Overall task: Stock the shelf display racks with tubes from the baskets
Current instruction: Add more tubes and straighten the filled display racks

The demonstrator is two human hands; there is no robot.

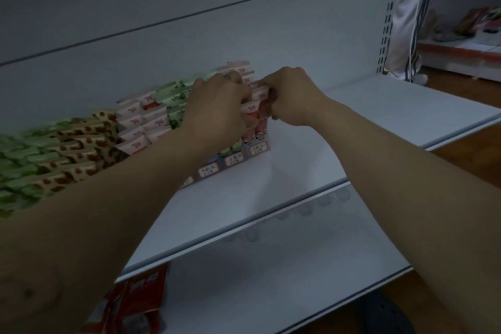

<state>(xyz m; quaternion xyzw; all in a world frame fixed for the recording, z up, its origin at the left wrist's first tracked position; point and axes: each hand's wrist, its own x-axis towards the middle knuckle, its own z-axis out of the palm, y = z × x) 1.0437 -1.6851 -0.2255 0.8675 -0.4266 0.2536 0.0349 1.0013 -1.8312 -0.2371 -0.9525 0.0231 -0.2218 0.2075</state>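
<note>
A display rack point(245, 156) with price labels along its front stands on the white shelf point(339, 138), packed with rows of upright tubes. Pink-and-white tubes point(257, 106) fill its right end. My left hand point(217, 106) curls round the tubes from the left. My right hand point(290, 97) pinches the flat tops of the same tubes from the right. Both hands meet over the rack's rightmost column. More white-red tubes point(141, 122), green tubes point(176, 95) and brown-spotted tubes point(81, 149) fill the rows to the left. No basket is in view.
The shelf's right half is bare up to the slotted upright point(389, 13). A lower white shelf point(271, 279) holds red packets point(135, 304) at its left. White striped fabric point(412, 22) hangs at the far right, beside a low platform with goods point(466, 43).
</note>
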